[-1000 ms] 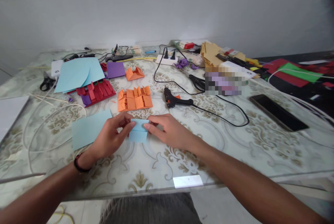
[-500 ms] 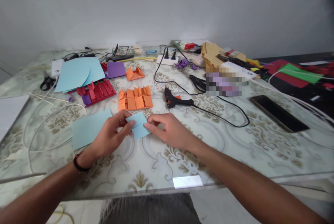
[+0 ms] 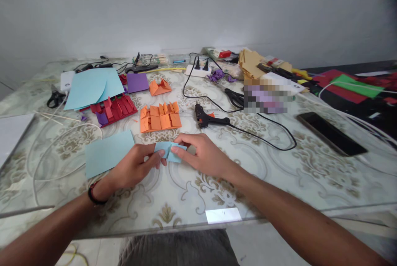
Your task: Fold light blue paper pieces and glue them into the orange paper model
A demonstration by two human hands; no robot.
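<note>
Between my hands is a small folded light-blue paper (image 3: pixel 175 155), with a crease running down its middle. My left hand (image 3: pixel 136 164) pinches its left part between thumb and fingers. On the right part, the thumb and fingers of my right hand (image 3: pixel 198 152) are closed. A flat light-blue sheet (image 3: pixel 107 154) lies on the table just left of my left hand. Beyond the hands sits a folded orange paper piece (image 3: pixel 160 118) with raised flaps. Farther left is a similar red folded paper piece (image 3: pixel 118 111), with a purple part at one end.
A black glue gun (image 3: pixel 211 119) rests beyond my right hand, its cord looping right. A phone (image 3: pixel 331 133) lies at the right. Light-blue sheets (image 3: pixel 89 86), a purple square (image 3: pixel 138 82) and a white power strip (image 3: pixel 198 70) are farther back. White cable (image 3: pixel 35 171) loops at the left.
The folded blue paper has been turned in my hands, its crease now running up and down instead of across. My left fingers have shifted slightly right and lower.
</note>
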